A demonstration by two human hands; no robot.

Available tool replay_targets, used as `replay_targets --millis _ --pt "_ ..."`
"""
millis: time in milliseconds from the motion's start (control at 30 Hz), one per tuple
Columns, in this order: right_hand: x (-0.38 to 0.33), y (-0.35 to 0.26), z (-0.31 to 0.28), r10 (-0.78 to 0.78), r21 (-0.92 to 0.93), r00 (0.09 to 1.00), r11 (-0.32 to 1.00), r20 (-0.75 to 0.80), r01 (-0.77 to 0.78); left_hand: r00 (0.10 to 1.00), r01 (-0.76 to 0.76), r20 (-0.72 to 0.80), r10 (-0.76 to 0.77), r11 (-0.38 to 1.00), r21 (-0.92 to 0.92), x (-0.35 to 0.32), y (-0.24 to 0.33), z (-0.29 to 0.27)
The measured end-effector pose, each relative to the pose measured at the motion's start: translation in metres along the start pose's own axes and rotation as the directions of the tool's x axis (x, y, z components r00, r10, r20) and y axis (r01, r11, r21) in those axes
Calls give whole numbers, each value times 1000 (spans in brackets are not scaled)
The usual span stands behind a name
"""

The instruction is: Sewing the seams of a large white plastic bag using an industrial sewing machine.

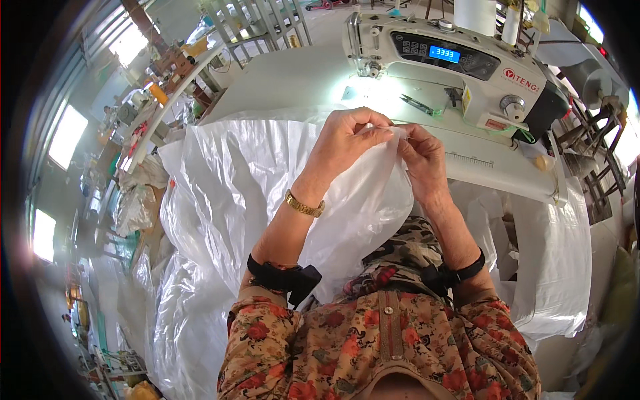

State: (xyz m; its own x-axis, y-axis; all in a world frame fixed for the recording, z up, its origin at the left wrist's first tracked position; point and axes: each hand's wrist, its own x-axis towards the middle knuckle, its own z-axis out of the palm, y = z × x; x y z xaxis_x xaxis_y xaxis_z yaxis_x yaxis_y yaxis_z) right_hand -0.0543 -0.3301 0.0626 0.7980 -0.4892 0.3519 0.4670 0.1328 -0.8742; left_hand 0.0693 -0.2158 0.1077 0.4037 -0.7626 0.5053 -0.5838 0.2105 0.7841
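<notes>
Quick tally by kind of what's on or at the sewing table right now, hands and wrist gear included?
Hands: 2, left hand and right hand, both pinching the white sheet
White sheet: 1
Sewing machine: 1
Scissors: 1
Gold wristwatch: 1
Black wrist straps: 2, left strap and right strap
Total: 8

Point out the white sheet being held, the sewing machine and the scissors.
White sheet (360, 200), head view, on the bunched part below the hands.
Sewing machine (467, 63), head view, on its arm under the display.
Scissors (418, 104), head view, on the blades.
</notes>
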Motion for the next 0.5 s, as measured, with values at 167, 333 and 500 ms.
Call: replay_targets --millis 167,333,500 --pt "-6 -7 8 -99 -226 994 970 -39 87 999 47 -22 -47 999 12 -7 7 -7" --pt "-6 -21 16 -115 -394 993 913 -6 103 999 32 -14 -31 998 56 -8 4 -13" --pt "8 -29 19 -329 -465 932 808 154 362 945 -295 -86 315 936 190 6 19 -20"
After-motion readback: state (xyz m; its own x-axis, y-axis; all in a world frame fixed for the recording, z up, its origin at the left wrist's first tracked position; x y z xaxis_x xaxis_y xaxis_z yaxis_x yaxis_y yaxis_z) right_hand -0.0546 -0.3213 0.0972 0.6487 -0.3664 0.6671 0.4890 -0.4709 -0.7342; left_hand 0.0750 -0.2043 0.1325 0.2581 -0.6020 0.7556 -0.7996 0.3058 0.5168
